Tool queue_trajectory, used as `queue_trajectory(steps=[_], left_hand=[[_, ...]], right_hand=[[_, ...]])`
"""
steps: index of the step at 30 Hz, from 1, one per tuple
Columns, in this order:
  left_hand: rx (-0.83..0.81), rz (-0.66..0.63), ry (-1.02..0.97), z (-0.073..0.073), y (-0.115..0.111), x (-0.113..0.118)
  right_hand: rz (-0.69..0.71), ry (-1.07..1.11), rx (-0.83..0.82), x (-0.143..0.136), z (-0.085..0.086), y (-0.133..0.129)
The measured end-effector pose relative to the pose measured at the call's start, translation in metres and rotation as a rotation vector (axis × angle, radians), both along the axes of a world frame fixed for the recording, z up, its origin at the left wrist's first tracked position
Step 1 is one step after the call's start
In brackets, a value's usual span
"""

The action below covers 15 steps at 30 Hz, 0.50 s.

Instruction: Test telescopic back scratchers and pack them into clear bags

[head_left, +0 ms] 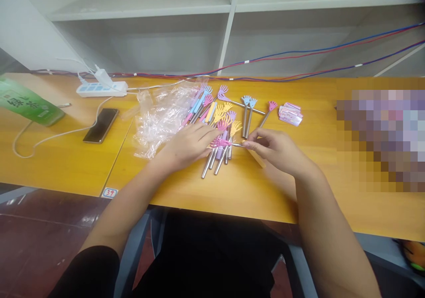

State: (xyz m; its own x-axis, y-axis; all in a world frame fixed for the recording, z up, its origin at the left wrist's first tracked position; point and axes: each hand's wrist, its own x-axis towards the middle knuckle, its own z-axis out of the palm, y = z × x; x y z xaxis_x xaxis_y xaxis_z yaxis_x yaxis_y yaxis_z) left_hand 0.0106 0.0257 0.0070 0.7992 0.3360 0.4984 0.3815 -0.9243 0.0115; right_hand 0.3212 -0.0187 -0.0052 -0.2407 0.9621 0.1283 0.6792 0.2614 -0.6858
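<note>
From where I stand, the trouble spot is the pink-headed back scratcher (pixel 220 143), held level between the two hands just over the heap of other back scratchers (pixel 219 113) on the wooden table (pixel 179 191). The right hand (pixel 274 147) pinches its thin metal rod between thumb and fingertips; the left hand (pixel 192 141) is bent over the pink claw end, and I cannot tell whether its fingers are closed on the claw or only resting against it. Such a slim, smooth rod could roll or slip in that pinch if the two hands pull unevenly. The claw's prongs sit so near the heads beneath that a sideways tug might hook one and drag the jumble apart. The right knuckles are just beside the pair of blue-headed back scratchers (pixel 245 121), so a careless turn of the wrist could knock those askew. Loose clear plastic bags (pixel 159 116) lie beyond the left forearm, close enough that a wide sweep might catch a crinkled edge and shift the handles lying against them. The small stack of printed cards (pixel 290 113) looks safe enough, apart from everything.
</note>
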Motion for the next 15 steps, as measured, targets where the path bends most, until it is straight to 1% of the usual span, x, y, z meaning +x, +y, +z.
queue_trajectory(steps=[5, 12, 15], left_hand=[[0.020, -0.028, -0.014, -0.0019, -0.0020, 0.0035], [-0.022, -0.046, -0.005, -0.0017, -0.0022, 0.0015], [-0.053, -0.065, 0.003, -0.0016, -0.0004, -0.0018]], right_hand=[[0.005, 0.080, -0.066, -0.0038, 0.0028, -0.0026], [0.086, 0.118, -0.064, -0.0012, 0.0042, -0.0066], [0.093, 0.128, -0.073, 0.0007, 0.0066, -0.0075]])
